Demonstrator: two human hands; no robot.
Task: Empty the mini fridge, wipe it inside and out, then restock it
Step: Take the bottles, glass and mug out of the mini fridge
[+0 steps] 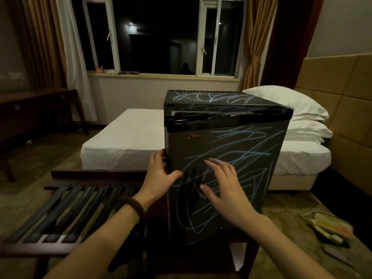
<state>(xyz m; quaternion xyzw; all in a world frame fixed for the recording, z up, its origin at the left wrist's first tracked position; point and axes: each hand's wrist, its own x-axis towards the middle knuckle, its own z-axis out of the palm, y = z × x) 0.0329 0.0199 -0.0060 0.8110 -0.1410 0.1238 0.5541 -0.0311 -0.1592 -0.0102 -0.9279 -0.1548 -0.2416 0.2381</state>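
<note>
Fridge on a low stand in a dim bedroom.

Your left hand (159,174) curls its grip round the left edge of the mini fridge (225,164), thumb on the scribbled door. Your right hand (223,184) is spread flat by the door. Behind the fridge are a white bed (128,137), pillows (289,105), a dark window (161,35). A slatted rack (66,208) sits left.

Both hands (159,174) forward (fingers (216,165) spread)
</note>
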